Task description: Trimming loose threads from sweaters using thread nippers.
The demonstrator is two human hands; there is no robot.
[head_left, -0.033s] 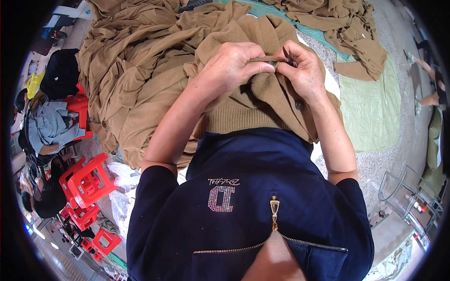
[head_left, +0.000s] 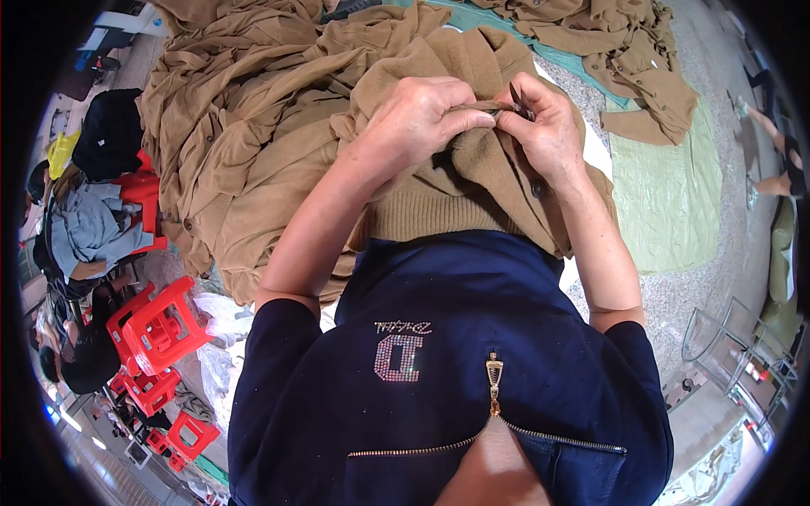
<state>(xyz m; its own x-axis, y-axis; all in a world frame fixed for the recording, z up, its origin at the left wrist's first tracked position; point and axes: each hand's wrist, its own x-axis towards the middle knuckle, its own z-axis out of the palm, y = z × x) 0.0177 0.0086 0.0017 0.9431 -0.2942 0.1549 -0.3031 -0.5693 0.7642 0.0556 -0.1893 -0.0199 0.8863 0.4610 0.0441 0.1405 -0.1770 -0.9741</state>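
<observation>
Stools of red plastic (head_left: 156,325) stand at far left, beside a heap of tan knit garments (head_left: 236,126). Centre, the left hand (head_left: 422,114) clenches a fold of the tan knitted cardigan (head_left: 472,177) lying in the lap. The right hand (head_left: 548,126) pinches small dark snips (head_left: 519,101) at that fold. Keeping the knit taut and clipping only the loose thread looks wise.

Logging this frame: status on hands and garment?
Left hand pinching tan knit garment edge taut. Right hand holds small dark snips at it. Nothing in the way.
</observation>
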